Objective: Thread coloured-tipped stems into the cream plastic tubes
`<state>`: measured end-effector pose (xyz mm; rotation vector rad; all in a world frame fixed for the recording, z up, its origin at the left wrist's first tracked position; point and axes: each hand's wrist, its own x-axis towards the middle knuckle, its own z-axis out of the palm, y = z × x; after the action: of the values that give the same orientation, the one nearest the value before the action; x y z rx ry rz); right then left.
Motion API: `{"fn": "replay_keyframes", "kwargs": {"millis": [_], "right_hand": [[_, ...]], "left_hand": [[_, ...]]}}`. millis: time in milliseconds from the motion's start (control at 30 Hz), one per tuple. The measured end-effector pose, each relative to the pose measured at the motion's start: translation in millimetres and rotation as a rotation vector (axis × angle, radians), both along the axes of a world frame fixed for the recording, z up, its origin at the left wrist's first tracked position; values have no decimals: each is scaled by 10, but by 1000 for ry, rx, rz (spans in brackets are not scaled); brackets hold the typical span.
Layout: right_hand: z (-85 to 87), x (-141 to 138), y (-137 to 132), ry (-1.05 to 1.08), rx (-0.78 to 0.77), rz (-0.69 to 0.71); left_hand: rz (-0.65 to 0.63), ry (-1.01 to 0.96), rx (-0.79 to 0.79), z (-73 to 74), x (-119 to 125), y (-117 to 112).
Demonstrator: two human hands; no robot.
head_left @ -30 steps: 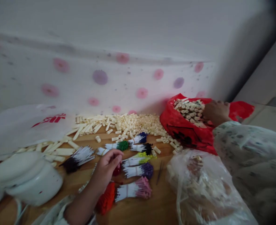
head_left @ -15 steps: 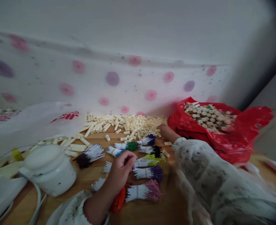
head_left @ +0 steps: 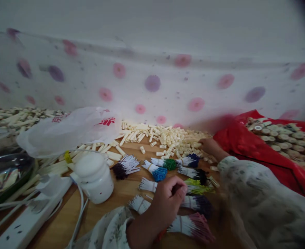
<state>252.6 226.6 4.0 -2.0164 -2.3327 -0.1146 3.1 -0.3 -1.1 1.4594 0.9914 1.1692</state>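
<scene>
Drawn off the red plastic bag [head_left: 245,147], where it was a second ago, the right hand [head_left: 209,145] is now at the right end of the heap of slotted cream plastic pieces [head_left: 175,138] on the worktop [head_left: 130,150]. The view has swung left too, bringing in the power strip [head_left: 35,214].

With the left hand [head_left: 169,199] as the dial's centre and the flowered sheeting [head_left: 152,83] at twelve, the heap lies at twelve, the right hand at one, the red bag at two, the white carrier bag [head_left: 72,128] at ten, the white lidded pot [head_left: 92,178] between nine and ten, the strip near nine.

The right grip meets the heap, but I can't tell whether it has closed on a piece. The left grip is curled, thumb toward forefinger, above the bundles of white stems [head_left: 165,163]; whether it pinches anything I can't make out.

Those pieces look light, stiff and smooth, apt to roll; I'd pinch one across its middle. The bundles seem slim and bendy, best taken at the band.

I count ten bundles, some partly hidden, two bags, one pot, one strip. The cream pieces are too many to count.
</scene>
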Motion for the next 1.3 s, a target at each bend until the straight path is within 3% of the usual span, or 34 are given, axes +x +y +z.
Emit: {"fn": "replay_keyframes", "kwargs": {"millis": [100,233,333,400,533,633,767,867,967,1033,1133,1200,1300], "right_hand": [[238,-338,52,126,-33,155],[329,-1322,99,262,-108,450],[206,-2160,141,288,-189,619],[78,-2584,185,286,-239,660],[-130,-2970,288,274,-330,646],[-111,-2956,305,332,-370,624],[220,-2609,113,545,-393,591],[532,-2112,-268,754,-441,605],[667,-1589,-817,932,-485,634],[622,-1336,-1186,1164,-596,661],[439,-1130,-1598,1464,-684,642],[303,-1054,-1748,1565,-548,562],[131,-939,-1836,1596,-193,394]], "left_hand": [[4,12,27,7,14,-29],[48,40,79,-60,32,-80],[187,52,143,-174,31,-98],[272,40,153,-248,24,-91],[366,-13,74,-324,8,-50],[370,-28,47,-318,6,-36],[419,17,195,-253,-17,-64],[585,37,415,-185,-98,-45],[811,82,612,-136,-202,64],[724,191,626,-123,-235,148],[316,279,521,-121,-205,195],[192,339,475,-111,-166,166],[262,449,459,-80,-138,114]]}}
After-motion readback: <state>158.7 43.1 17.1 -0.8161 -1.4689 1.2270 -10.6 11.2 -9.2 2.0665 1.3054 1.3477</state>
